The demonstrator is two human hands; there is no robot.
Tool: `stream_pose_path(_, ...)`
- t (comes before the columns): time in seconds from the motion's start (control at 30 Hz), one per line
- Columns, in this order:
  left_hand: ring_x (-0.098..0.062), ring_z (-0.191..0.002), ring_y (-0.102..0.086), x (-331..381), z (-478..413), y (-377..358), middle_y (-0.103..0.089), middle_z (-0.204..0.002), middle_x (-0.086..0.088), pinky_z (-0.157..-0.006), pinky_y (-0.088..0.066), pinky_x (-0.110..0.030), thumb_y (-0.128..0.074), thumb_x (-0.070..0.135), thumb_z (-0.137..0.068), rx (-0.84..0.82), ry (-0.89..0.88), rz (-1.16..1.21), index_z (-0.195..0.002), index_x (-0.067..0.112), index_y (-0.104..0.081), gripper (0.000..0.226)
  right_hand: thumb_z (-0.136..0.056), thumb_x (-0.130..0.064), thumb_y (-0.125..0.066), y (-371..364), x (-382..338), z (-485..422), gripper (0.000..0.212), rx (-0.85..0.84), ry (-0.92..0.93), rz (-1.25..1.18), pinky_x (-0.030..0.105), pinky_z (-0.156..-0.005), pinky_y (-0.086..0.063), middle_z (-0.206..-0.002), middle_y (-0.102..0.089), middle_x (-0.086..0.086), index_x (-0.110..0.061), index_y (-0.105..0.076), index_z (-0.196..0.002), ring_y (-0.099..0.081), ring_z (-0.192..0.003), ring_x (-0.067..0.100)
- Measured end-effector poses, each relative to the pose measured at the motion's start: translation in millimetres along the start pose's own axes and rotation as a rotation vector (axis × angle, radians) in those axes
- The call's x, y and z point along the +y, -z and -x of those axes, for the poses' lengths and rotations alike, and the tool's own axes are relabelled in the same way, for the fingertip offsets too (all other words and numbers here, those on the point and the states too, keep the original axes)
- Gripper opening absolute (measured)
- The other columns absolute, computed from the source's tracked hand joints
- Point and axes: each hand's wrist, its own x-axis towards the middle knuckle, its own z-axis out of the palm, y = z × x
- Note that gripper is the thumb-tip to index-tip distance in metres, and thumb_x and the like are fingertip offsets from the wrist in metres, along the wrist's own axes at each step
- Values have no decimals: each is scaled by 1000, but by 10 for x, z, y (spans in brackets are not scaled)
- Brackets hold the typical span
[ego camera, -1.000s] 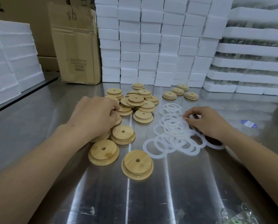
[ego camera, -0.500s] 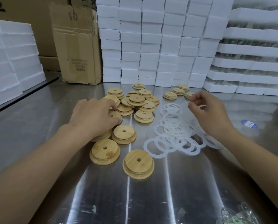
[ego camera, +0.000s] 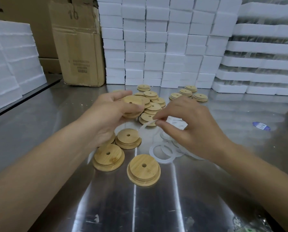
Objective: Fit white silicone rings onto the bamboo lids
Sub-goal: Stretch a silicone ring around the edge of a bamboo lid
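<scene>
The left hand point(ego camera: 112, 114) is held up above the bench point(ego camera: 156, 206), fingers and thumb curled round a bamboo lid point(ego camera: 134, 102). Just beside it the right hand point(ego camera: 191, 126) pinches a white silicone ring point(ego camera: 145, 126) between thumb and fingertip; whether ring and lid touch I can't tell. Under the right hand lies a heap of rings point(ego camera: 163, 154); three loose lids point(ego camera: 143, 169) sit nearer the bench's near edge. More lids point(ego camera: 154, 106) are piled behind the hands, and white foam blocks point(ego camera: 156, 47) and a cardboard box point(ego camera: 78, 47) stand along the far edge.
</scene>
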Motion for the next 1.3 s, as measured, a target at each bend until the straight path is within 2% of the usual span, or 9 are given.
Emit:
stream_pose_path(0.1,-24,-89,-82,-4,47,-52,-83,-101,-15,-68,-65,-26,-88,0,-59,-49,66,113,-141,10,-63,86,-95,-27,-78,-47,-91,10,3,-3,-109,-222,20,-86,-47,-91,-75,-15,-25,-79,-97,-68,-94,12)
stream_pose_path(0.17,-28,-84,-82,-20,72,-85,-80,-106,-21,-63,-65,-29,-84,-6,-76,-74,116,112,-135,11,-68,64,-95,-29,-78,-79,-103,13,5,-23,-213,-366,21,-84,-48,-90,-75,-17,-28,-76,-91,-69,-94,13)
stream_pose_path(0.23,-30,-91,-81,-45,86,-124,-77,-113,-24,-68,-67,-36,-71,-4,-95,-101,155,128,-130,10,-72,38,-94,-30,-79,-109,-68,15,10,-35,-305,-446,30,-81,-53,-88,-74,-14,-27,-75,-86,-69,-90,13)
stream_pose_path(0.3,-31,-97,-81,-76,98,-150,-78,-117,-20,-73,-68,-40,-63,9,-105,-141,173,146,-126,9,-74,24,-94,-30,-80,-133,-24,18,14,-30,-385,-515,28,-72,-52,-84,-74,-9,-22,-75,-84,-67,-82,8)
stream_pose_path(0.43,-28,-109,-79,-117,108,-162,-80,-122,-7,-85,-67,-41,-60,34,-104,-262,170,82,-127,13,-74,35,-94,-28,-80,-138,29,17,16,-1,-477,-578,22,-67,-47,-80,-73,-6,-16,-76,-85,-64,-77,8)
stream_pose_path(0.57,-26,-112,-77,-164,143,-186,-78,-126,-7,-88,-66,-43,-73,21,-98,-376,81,-49,-131,19,-75,33,-95,-29,-79,-112,57,8,17,23,-488,-566,19,-72,-50,-82,-75,-1,-15,-76,-85,-67,-79,11)
stream_pose_path(0.7,-20,-111,-78,-198,158,-188,-79,-122,2,-85,-67,-44,-66,-2,-101,-345,-43,-148,-132,25,-74,42,-95,-25,-79,-106,82,12,14,42,-501,-558,18,-77,-49,-83,-75,-4,-14,-76,-86,-67,-82,11)
stream_pose_path(1.07,-13,-117,-74,-258,137,-189,-78,-123,13,-87,-67,-45,-55,11,-111,-345,-125,-208,-135,29,-72,34,-95,-25,-79,-165,200,58,16,66,-532,-651,6,-54,-41,-73,-70,-15,-16,-71,-84,-61,-60,-1)
stream_pose_path(1.3,-14,-116,-74,-295,136,-209,-78,-122,8,-85,-67,-46,-53,11,-111,-320,-127,-186,-133,25,-73,33,-94,-24,-78,-176,216,73,16,61,-569,-724,9,-53,-43,-73,-74,-6,-10,-73,-89,-61,-57,1)
